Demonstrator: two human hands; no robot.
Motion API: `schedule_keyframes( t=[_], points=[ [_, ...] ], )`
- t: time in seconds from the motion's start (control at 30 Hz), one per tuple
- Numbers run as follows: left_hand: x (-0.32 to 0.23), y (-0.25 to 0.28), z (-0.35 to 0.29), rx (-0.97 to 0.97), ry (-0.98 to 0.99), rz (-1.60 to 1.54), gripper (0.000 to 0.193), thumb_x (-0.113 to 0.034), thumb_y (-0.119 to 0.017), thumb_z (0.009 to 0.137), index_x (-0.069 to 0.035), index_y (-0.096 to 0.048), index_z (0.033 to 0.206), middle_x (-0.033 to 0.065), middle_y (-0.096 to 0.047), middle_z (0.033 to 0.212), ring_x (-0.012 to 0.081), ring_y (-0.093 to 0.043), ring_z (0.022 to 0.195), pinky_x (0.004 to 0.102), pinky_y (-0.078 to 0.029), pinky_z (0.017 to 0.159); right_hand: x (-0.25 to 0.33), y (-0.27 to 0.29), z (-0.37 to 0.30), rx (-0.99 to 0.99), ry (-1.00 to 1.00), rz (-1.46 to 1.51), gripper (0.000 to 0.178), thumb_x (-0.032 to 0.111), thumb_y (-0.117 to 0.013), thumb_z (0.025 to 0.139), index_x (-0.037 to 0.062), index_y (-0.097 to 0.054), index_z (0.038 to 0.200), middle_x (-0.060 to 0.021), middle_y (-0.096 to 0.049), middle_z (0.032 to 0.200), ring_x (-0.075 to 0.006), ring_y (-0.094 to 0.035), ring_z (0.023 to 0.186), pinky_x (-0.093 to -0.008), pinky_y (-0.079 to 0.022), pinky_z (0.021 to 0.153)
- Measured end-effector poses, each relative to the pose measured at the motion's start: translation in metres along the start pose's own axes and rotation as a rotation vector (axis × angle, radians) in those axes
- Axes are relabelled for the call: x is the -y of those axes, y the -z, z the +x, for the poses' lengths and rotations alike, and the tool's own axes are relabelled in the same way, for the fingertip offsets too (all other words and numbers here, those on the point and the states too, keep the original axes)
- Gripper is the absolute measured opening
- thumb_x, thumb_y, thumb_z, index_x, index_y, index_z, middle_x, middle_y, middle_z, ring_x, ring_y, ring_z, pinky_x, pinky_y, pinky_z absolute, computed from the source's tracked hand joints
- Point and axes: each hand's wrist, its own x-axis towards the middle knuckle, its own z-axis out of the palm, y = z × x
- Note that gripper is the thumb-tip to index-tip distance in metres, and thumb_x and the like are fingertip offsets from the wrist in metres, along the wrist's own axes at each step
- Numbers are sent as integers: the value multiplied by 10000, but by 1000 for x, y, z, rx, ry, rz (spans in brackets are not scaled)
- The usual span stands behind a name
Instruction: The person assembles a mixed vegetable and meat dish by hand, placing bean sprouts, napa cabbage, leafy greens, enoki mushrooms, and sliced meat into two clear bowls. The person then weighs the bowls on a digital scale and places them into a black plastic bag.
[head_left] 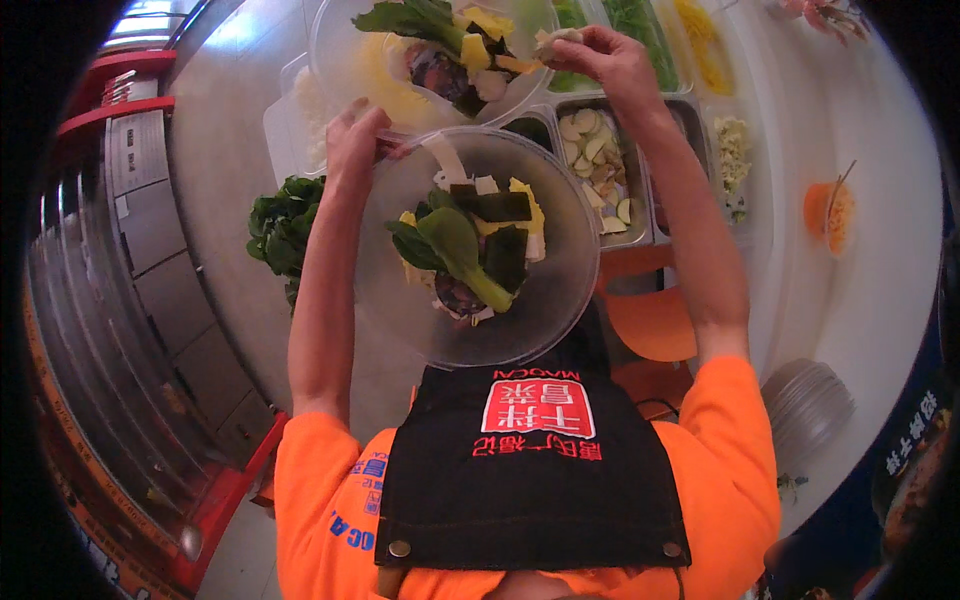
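Observation:
My right hand point(612, 68) pinches a pale, thin food piece point(556, 42) over the right rim of the far clear bowl point(335, 70). That bowl contains leafy greens point(408, 20), yellow strips, dark seaweed pieces and pale slices. At its near left rim my left hand point(356, 140) is closed on the edge, its fingertips partly hidden. Closer to my apron, a second clear bowl point(385, 290) contains a green leafy stalk point(455, 245), dark green seaweed squares point(490, 204), yellow sheets and white pieces. The two bowls' rims meet or overlap near my left wrist.
Right of the bowls, metal trays contain sliced vegetables point(592, 140), greens point(632, 30) and yellow shreds point(703, 45). Leafy greens point(285, 230) lie left of my forearm. An orange bowl point(820, 208), stacked clear lids or bowls point(808, 405) and an orange chair point(650, 315) are at the right.

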Motion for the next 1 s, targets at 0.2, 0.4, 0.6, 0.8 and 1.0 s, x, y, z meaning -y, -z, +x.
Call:
schedule_keyframes(
  t=[0.2,0.4,0.6,0.8,1.0],
  points=[
    [-2,-2,3,47,17,22,278,-82,-525,750,69,-559,982,114,-577,783,180,-573,562,280,-498,462,36,-32,-1,105,10,22,208,145,-643,856,-11,-637,993,-82,-657,913,-155,-633,844,-292,-499,788],
    [-7,-3,-3,34,-16,42,224,-101,-533,762,58,-562,917,107,-562,747,185,-564,551,292,-493,466,27,-29,19,42,132,-321,214,163,-623,873,-22,-635,982,-104,-656,845,-171,-627,753,-305,-503,687],
    [6,16,2,-57,63,-18,192,-95,-548,761,59,-540,876,116,-570,683,217,-584,511,313,-514,485,-15,72,-34,-93,-31,116,219,133,-638,853,-1,-645,1025,-69,-659,933,-137,-618,847,-266,-495,788],
    [12,29,1,-124,83,-2,416,-65,-544,803,105,-453,1172,100,-540,731,205,-569,566,303,-478,503,-114,126,-98,-138,-330,-347,205,128,-649,824,14,-654,994,-43,-660,863,-119,-620,746,-262,-501,694],
    [6,26,-6,-171,45,-50,266,-75,-543,799,79,-519,1015,94,-525,724,189,-548,527,293,-489,501,-233,82,-115,-66,-200,-1229,343,93,-550,789,34,-535,1126,-193,-499,1140,-371,-509,1043,-444,-492,783]
  ],
)
